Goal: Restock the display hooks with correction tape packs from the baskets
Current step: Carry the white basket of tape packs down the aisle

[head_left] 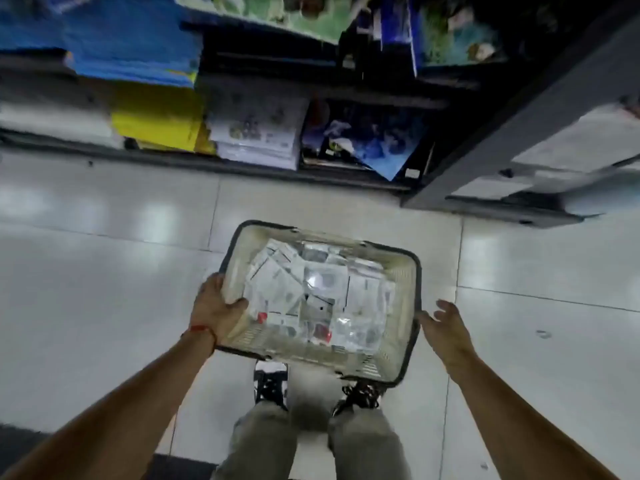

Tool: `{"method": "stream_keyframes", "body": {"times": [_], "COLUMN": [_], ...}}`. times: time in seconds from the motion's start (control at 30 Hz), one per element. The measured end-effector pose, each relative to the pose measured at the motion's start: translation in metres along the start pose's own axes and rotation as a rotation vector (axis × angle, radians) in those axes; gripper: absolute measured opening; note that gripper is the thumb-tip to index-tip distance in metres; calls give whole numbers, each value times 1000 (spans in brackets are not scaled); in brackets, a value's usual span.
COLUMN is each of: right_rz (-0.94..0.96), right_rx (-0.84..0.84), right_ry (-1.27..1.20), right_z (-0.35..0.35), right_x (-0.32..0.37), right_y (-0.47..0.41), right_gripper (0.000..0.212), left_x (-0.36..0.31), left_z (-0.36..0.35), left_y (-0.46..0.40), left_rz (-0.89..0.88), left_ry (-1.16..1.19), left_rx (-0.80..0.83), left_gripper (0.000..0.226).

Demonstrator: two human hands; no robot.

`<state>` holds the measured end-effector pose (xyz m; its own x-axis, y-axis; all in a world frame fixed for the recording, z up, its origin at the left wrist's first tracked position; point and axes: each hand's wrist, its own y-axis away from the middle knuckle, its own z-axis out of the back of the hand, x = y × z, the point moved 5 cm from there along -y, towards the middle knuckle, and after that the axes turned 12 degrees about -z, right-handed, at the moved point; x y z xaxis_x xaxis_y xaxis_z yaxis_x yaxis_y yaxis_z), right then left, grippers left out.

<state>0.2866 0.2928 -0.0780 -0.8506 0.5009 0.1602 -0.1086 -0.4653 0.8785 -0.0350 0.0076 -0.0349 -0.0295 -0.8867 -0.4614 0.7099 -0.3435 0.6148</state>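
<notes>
Cream plastic basket (405, 271) brims with clear-wrapped white packs (311, 292)

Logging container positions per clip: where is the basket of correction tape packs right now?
In the head view the basket sits low and centre above the tiled floor, before the shelving. The left hand grips its left rim; the right hand is at its right edge.

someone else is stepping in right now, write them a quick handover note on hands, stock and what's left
Left hand: grips the near-left corner rim of the cream plastic mesh basket with a dark rim.
Right hand: open, fingers at the basket's right rim, not gripping.
Stock: the basket, above the pale tiled floor, is full of clear-and-white correction tape packs.
Done: no hung packs visible; no display hooks in view.
Left: carry the basket to the hooks and hang the packs.
</notes>
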Motion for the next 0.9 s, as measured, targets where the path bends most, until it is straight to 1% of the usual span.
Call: {"method": "stream_keyframes", "body": {"times": [0.07,0.13,0.2,0.23,0.3,0.33,0.4,0.43,0.5,0.6,0.7,0.8,0.9], "right_rz": [-21,-33,-21,-6,8,8,15,16,-1,-48,-54,-25,18], "right_rx": [-5,6,-37,-57,-77,-69,-41,-23,-2,16,-9,-57,-147], "right_ry": [0,-27,-60,-93,-154,-182,-220,-227,-243,-265,-311,-346,-405], "right_z": [-25,-48,-64,-68,-71,-73,-74,-72,-62,-31,19,89,169], "right_x": [-13,-27,-48,-57,-64,-65,-64,-64,-62,-62,-64,-70,-79], "right_y": [-39,-66,-77,-83,-87,-89,-92,-93,-91,-67,-10,70,164], "right_gripper": [67,54,36,30,23,22,26,28,31,27,24,25,25], "left_x": [20,35,57,68,86,96,110,114,112,80,28,-42,-131], "left_z": [-25,-34,-37,-38,-41,-41,-43,-44,-42,-32,-11,22,63], "left_y": [-38,-69,-83,-90,-107,-114,-122,-124,-122,-99,-57,-1,61], "left_rz": [-8,15,57,68,104,143,208,218,210,179,113,1,-153], "left_ry": [-14,-61,-101,-103,-61,-11,112,170,210,201,183,190,211], "left_rx": [26,-41,-129,-145,-88,-56,7,26,51,82,109,181,225], "left_gripper": [67,75,79,74,52,45,40,38,34,26,16,15,21]}}
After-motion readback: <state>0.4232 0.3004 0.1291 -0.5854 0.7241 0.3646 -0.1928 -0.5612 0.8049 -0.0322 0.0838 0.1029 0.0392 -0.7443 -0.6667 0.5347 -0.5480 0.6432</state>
